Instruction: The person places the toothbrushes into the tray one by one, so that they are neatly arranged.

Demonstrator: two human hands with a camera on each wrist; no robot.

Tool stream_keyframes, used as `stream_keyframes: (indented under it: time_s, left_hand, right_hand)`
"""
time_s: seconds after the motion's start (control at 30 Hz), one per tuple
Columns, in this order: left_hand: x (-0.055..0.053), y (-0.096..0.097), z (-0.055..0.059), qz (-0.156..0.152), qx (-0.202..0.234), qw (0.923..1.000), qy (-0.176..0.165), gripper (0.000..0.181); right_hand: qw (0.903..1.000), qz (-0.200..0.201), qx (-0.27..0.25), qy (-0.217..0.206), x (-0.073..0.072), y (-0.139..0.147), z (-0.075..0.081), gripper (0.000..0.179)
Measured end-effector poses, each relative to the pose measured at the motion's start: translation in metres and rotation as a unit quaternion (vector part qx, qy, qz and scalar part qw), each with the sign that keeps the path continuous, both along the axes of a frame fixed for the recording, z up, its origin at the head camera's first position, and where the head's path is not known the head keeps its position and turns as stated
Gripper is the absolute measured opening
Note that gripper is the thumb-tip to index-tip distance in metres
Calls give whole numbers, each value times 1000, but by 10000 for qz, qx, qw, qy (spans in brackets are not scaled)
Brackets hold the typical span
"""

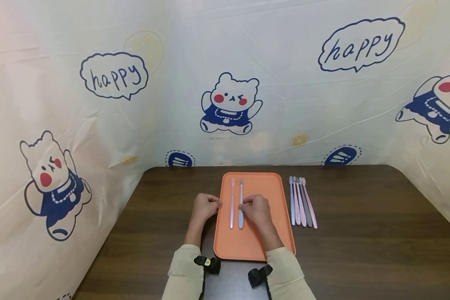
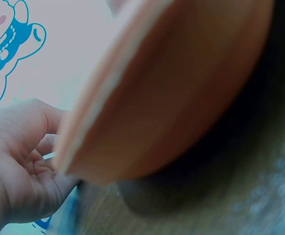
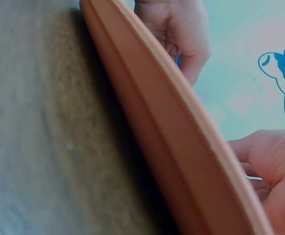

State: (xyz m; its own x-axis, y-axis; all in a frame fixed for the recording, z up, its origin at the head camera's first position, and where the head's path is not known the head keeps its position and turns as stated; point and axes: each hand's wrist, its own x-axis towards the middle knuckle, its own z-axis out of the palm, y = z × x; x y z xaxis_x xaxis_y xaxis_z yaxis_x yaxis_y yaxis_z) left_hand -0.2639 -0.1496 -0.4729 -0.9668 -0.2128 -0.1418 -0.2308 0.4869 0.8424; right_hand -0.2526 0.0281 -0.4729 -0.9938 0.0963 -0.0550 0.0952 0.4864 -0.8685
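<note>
An orange tray (image 1: 255, 250) lies on the table, with a pink toothbrush (image 1: 232, 208) and a blue toothbrush (image 1: 241, 218) side by side on its left half. My left hand (image 1: 205, 207) holds the tray's left rim between thumb and fingers. Over the tray, my right hand (image 1: 258, 210) pinches the blue toothbrush near the middle of its handle. In the left wrist view the left hand (image 2: 22, 161) is at the rim, its fingertips partly hidden by the tray. The tray's side wall hides the right hand's fingertips in the right wrist view.
Several pink, blue and grey toothbrushes (image 1: 301, 204) lie in a row just right of the tray on the brown wooden table (image 1: 360, 233). A patterned curtain (image 1: 285, 104) hangs behind the table and along its sides.
</note>
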Motion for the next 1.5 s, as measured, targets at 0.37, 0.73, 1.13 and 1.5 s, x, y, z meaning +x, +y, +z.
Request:
stream_keyframes:
  time_s: [0.37, 0.73, 1.13, 1.5]
  left_hand:
    - [2, -1, -1, -89, 19, 9999, 66, 14]
    - [2, -3, 1, -54, 45, 10000, -17, 17]
    - [1, -4, -1, -44, 73, 10000, 21, 16]
    - [0, 1, 2, -64, 83, 9999, -10, 18]
  right_hand:
    - [9993, 268, -58, 265, 0, 5, -4, 13]
    - [9960, 277, 411, 743, 3, 30, 11, 20]
    - [9888, -433, 1032, 989, -1, 98, 20, 24]
    - [9876, -1199, 977, 257, 5, 146, 21, 33]
